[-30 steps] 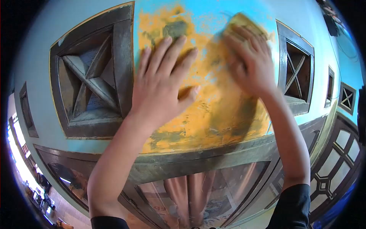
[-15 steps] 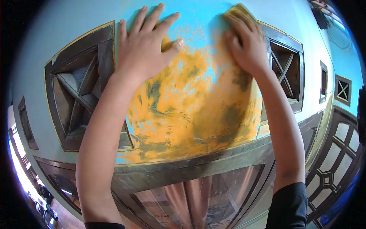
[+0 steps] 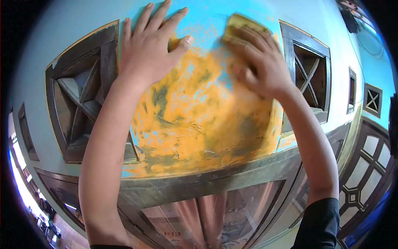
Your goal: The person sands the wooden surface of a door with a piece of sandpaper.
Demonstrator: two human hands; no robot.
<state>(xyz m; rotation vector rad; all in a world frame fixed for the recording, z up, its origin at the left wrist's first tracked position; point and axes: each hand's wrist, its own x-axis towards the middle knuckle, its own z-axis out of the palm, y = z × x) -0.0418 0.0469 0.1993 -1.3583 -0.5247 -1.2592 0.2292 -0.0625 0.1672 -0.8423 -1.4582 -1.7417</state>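
My left hand (image 3: 151, 54) lies flat on the upper wall with fingers spread and holds nothing. Under my right hand (image 3: 265, 62) is a yellowish piece of sandpaper (image 3: 242, 24), pressed against the wall. The right fingers are blurred and cover most of the sheet; its top edge sticks out above them. Between and below both hands the wall (image 3: 186, 116) is patchy, with orange, turquoise and dark grey smears. Turquoise paint shows mostly near the top.
A dark wooden vent frame with crossed slats (image 3: 81, 99) flanks the patch on the left, another vent (image 3: 309, 74) on the right. Below runs a wooden beam (image 3: 199, 186) over a glass pane (image 3: 215, 220) with curtains behind. A panelled door (image 3: 365, 174) stands far right.
My right hand has moved left and slightly down with the sandpaper, which now shows more of its face. My left hand appears slightly further left and higher in view, still flat on the wall.
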